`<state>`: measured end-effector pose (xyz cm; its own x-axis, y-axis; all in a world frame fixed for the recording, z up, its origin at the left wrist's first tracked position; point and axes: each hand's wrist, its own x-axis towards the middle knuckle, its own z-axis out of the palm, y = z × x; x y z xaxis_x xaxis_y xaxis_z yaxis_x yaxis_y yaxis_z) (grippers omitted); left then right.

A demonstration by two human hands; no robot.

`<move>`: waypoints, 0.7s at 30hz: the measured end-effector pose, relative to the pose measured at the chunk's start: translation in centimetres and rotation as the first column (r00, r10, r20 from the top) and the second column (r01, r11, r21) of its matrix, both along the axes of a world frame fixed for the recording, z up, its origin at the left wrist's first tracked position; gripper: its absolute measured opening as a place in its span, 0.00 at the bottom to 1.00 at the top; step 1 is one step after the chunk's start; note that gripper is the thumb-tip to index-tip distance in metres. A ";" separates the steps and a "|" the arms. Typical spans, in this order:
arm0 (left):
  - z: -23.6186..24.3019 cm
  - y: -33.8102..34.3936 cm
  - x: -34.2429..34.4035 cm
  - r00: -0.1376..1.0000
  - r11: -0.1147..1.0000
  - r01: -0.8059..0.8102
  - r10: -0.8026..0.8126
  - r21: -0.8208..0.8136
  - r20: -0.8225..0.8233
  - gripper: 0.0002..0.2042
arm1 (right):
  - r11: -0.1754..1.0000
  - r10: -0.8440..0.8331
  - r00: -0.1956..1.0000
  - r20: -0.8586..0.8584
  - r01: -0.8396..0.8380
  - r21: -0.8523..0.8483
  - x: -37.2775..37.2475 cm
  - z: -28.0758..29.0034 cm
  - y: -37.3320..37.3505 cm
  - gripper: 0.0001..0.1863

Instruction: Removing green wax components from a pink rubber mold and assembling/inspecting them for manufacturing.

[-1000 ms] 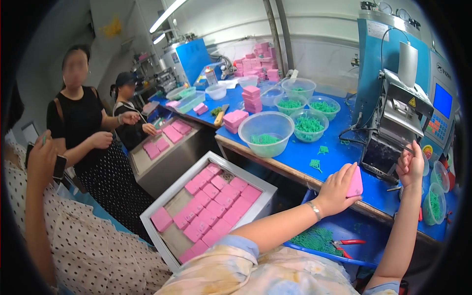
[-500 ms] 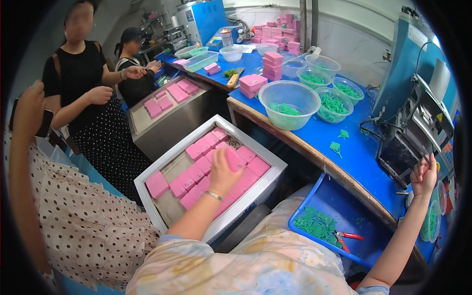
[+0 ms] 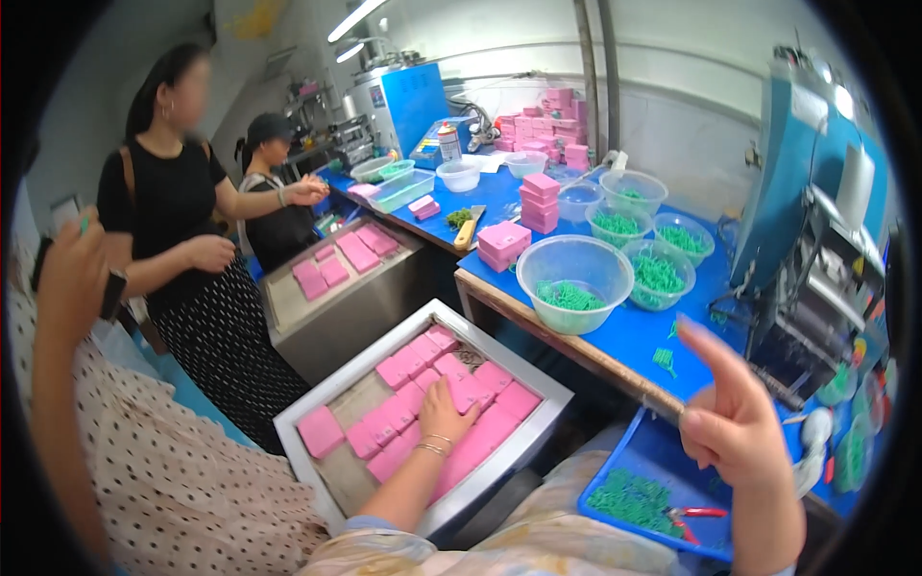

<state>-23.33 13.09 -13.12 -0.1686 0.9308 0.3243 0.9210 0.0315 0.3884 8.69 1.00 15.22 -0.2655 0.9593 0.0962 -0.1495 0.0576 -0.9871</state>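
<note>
My left hand [image 3: 444, 413] reaches into a white-framed tray [image 3: 286, 444], its fingers and thumb around a pink block [image 3: 469, 393] that sits low among the others. My palm and fingers hide part of it. Rows of pink blocks lie around the hand, and one squarer pink block [image 3: 320, 432] sits apart at the tray's left side. My right hand [image 3: 735, 422] is raised over the bench's front edge with the index finger stretched out and the other fingers curled. Nothing shows in it.
On the blue bench stand clear bowls [image 3: 574, 278] of green plastic pieces and stacked pink blocks [image 3: 539, 204]. A blue bin [image 3: 615, 461] holds green pieces and red-handled pliers [image 3: 696, 514]. A machine [image 3: 816, 278] stands right. Several people are at the left, near a second tray [image 3: 288, 309].
My left hand has lowered the pink block from above the tray into the rows. My right hand has moved left, away from the machine, and points upward. The view has tilted up.
</note>
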 end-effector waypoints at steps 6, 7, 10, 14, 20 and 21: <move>-0.6 1.2 2.2 0.998 0.996 0.069 -0.068 0.057 -0.018 0.38 | 0.913 -0.245 0.961 0.128 0.185 0.363 -2.9 5.8 3.3 0.26; -0.2 1.2 2.5 0.997 0.995 0.073 -0.071 0.071 -0.029 0.38 | 0.905 -0.313 0.921 0.232 0.215 0.368 -1.4 4.3 3.5 0.18; 0.4 0.7 2.6 0.998 0.998 0.055 -0.054 0.023 -0.043 0.37 | 0.604 -0.761 0.323 0.562 0.038 0.796 2.6 -2.9 3.0 0.11; 0.0 0.5 1.8 0.997 0.997 0.063 -0.064 -0.049 -0.034 0.38 | 0.466 -0.856 -0.061 0.514 0.340 0.817 8.2 -13.5 3.0 0.13; -1.1 1.1 1.7 0.993 0.995 0.043 -0.033 0.086 -0.113 0.38 | 0.366 -0.910 -0.120 0.396 0.212 0.906 8.0 -15.1 1.5 0.12; -1.0 1.2 1.7 0.993 0.995 0.043 -0.033 0.088 -0.113 0.38 | 0.372 -0.910 -0.112 0.399 0.205 0.905 8.2 -15.0 1.4 0.12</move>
<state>-21.58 14.25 -14.16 -0.0917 0.9020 0.4219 0.9585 -0.0349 0.2830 16.86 2.42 0.21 0.1334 0.6157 0.7766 0.9883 -0.0239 -0.1508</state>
